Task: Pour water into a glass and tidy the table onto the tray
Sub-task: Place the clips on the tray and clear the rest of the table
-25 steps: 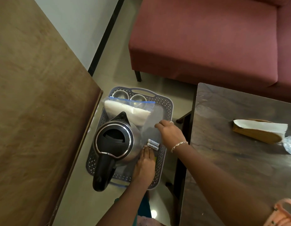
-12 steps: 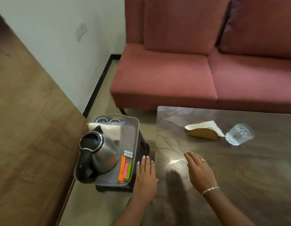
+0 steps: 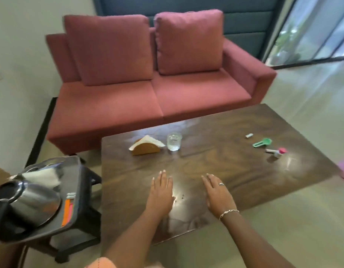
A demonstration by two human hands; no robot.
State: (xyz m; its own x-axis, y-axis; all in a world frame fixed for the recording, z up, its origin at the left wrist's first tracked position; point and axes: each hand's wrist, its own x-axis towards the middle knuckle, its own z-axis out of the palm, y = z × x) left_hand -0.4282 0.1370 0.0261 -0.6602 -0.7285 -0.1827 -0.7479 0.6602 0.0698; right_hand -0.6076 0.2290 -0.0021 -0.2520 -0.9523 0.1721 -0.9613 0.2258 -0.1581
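Spreading flat and holding nothing near the front edge of the desk [image 3: 225, 171], left hand [image 3: 161, 192] and right hand [image 3: 218, 194] seem poised to choose the next item: the glass [image 3: 174, 141] stands at 12 o'clock, a green clip [image 3: 261, 143] at 2, the kettle [image 3: 36, 204] on the tray [image 3: 79, 192] at 9.

You get soft daylight from the window [image 3: 312, 29] at 2 o'clock; glare streaks the surface [image 3: 234, 132], the kettle [image 3: 32, 202] at 8 o'clock is blurred, edges bow outward

The left hand [image 3: 161, 192] and right hand [image 3: 218, 194] have moved off the tray [image 3: 79, 190] and now spread flat over the table [image 3: 234, 167].
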